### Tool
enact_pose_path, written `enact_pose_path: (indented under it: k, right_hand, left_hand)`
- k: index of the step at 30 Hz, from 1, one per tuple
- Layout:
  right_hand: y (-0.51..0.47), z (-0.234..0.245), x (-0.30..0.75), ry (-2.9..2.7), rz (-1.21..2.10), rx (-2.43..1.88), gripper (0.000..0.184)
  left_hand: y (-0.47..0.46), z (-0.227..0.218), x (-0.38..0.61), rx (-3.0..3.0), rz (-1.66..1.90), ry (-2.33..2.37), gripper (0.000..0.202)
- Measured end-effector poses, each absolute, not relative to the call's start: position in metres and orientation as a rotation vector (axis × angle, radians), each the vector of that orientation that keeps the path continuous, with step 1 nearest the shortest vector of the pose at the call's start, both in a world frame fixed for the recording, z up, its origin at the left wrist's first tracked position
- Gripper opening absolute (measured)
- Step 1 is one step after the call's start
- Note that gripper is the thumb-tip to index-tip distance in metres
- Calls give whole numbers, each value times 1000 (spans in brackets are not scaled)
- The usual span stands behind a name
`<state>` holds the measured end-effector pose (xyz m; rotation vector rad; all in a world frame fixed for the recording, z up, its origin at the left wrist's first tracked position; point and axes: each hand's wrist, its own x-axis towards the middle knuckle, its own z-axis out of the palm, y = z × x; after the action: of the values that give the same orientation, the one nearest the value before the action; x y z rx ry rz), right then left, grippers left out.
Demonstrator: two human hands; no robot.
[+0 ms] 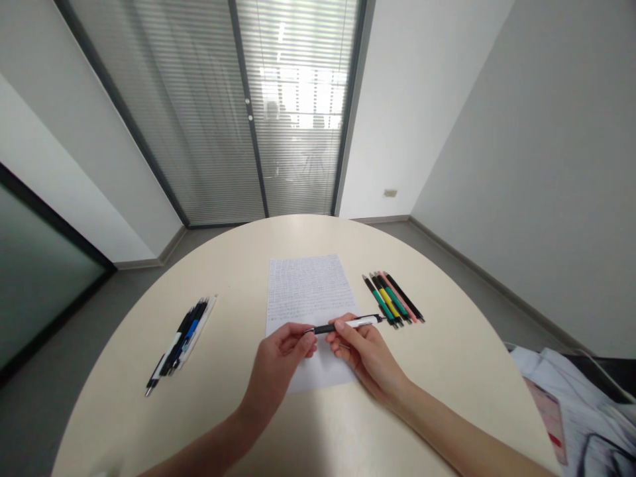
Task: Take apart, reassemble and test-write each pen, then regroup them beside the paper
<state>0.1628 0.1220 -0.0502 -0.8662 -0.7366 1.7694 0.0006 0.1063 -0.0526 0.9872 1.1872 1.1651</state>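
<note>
A white and black ballpoint pen [354, 322] is held level above the lower part of a sheet of paper. My right hand [365, 354] pinches its white barrel between thumb and fingers. At the pen's tip end, my left hand [285, 348] has thumb and fingers pressed together around the metal point. Beneath both hands lies the sheet of paper [311, 281], its upper half covered in lines of handwriting. To the right, several coloured pens [392, 298] in green, yellow, pink and black lie side by side. On the left is a row of black, blue and white pens [183, 338].
Everything rests on a round cream table [238, 424]. Beyond its far edge stand a glass partition with blinds [209, 146] and white walls. At the lower right, papers [571, 377], a pink-red item [549, 417] and cables sit beside the table.
</note>
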Motion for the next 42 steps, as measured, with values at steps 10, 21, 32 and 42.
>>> enact_pose_path:
  k: [10,21,32,42]
  right_hand:
    - [117,-50,160,-820,1758,-822,27]
    - [114,-54,159,-923,1698,-795,25]
    - [118,-49,158,-709,1758,-776,25]
    - [119,-49,158,-658,1759,-800,26]
  left_hand:
    - [98,-48,-4,1772,1082,1412,19]
    - [100,-48,-2,1726,996,1473,38]
    - [106,-52,-6,1690,1153,1274,15]
    - [106,-50,-8,1571,1141,1238,14]
